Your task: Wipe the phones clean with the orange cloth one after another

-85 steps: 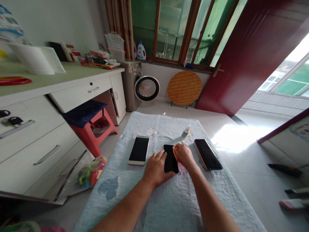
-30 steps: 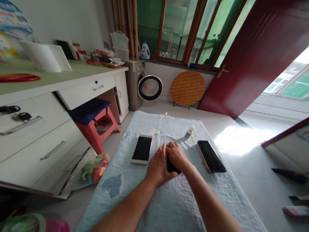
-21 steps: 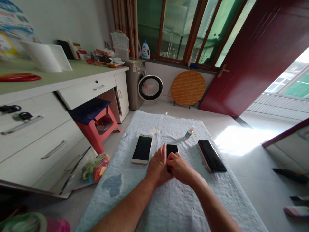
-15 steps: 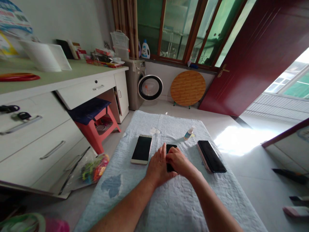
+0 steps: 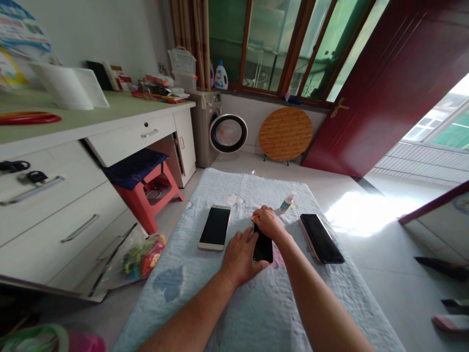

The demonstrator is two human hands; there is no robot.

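Middle black phone [image 5: 263,247] lies flat on the pale blue mat [image 5: 205,293], screen up, between two others. L hand [image 5: 240,256] is spread flat on the mat, fingers against the phone's left edge and thumb under its near end, pinning it w/o gripping. R hand [image 5: 267,222] sits over the phone's far end, fingers curled around a small orange cloth [image 5: 254,220], only a sliver of it showing. Looks like a wipe stroke at the top of the screen, so prob mid-clean.

Next move, I'd guess, calls for the cloth to be drawn down the glass toward the near end w/ the L hand bracing so the phone doesn't slide.

Left of that phone, apart: a gold-edged phone [image 5: 215,227]. Right of it: a larger dark phone [image 5: 321,238]. Beyond it, near the mat's far side, a small spray bottle [image 5: 286,202].
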